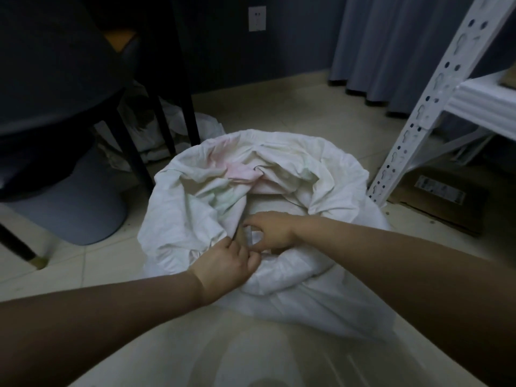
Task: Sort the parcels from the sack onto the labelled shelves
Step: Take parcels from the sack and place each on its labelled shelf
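Floor: the pale tiled floor [279,113] carries everything; the sack sits low on it, so the person bends over its mouth.
Sack: a large white crumpled fabric sack [195,208] stands slumped with its mouth facing up. The rim is rolled down, probably to bring the contents within reach.
Shelves: a white perforated-steel shelving rack [435,101] stands just right of the sack, likely so each item has only a short way to go. No labels can be read.
Chair: a dark chair with black legs [55,79] stands left of the sack, apart from both hands.
Box: a flattened brown cardboard box [441,196] lies on the floor under the rack.
Left hand: the left hand [223,263] has its fingers curled, pinching the sack's near rim, apparently to hold the mouth open.
Right hand: the right hand [272,233] reaches deeper in, with thumb and fingers curled round a pale item.
Parcel: a small pale flat parcel [255,236] lies inside the sack's mouth, between the hands and mostly hidden. Its long axis and facing cannot be told.
Stage: probably drawing a parcel out; shelving it is not yet done.
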